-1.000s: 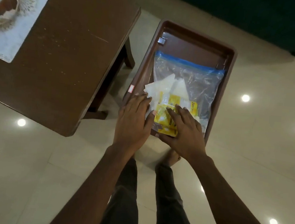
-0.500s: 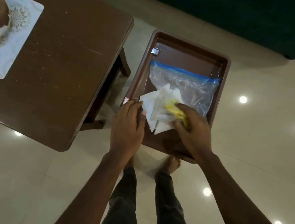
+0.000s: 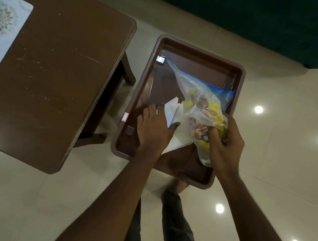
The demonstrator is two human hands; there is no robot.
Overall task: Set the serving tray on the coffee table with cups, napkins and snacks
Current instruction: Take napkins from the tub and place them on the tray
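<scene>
The brown tray (image 3: 181,51) is not on the desk (image 3: 62,69) yet. It sits lower down, just beside the desk, over the shiny floor (image 3: 284,169); what holds it up is hidden. Inside the tray lies a clear plastic bag (image 3: 200,97) with a blue zip edge, and yellow snack packets (image 3: 215,113) show through it. White napkins (image 3: 171,113) lie in the tray next to the bag. No cups can be seen anywhere. So the snacks and napkins are here, but the cups are missing, and I think the tray has yet to go up on the desk.

The right hand (image 3: 226,143) is closed tight around the near end of the bag, bunching it up with the snacks inside. The left hand (image 3: 154,127) is spread flat, pressing down on the napkins.

A second ago the bag lay flat and both hands rested on top of it. Now the bag is scrunched and lifted at one end, the napkins have slid out to the side, and the left hand has moved onto them.
</scene>
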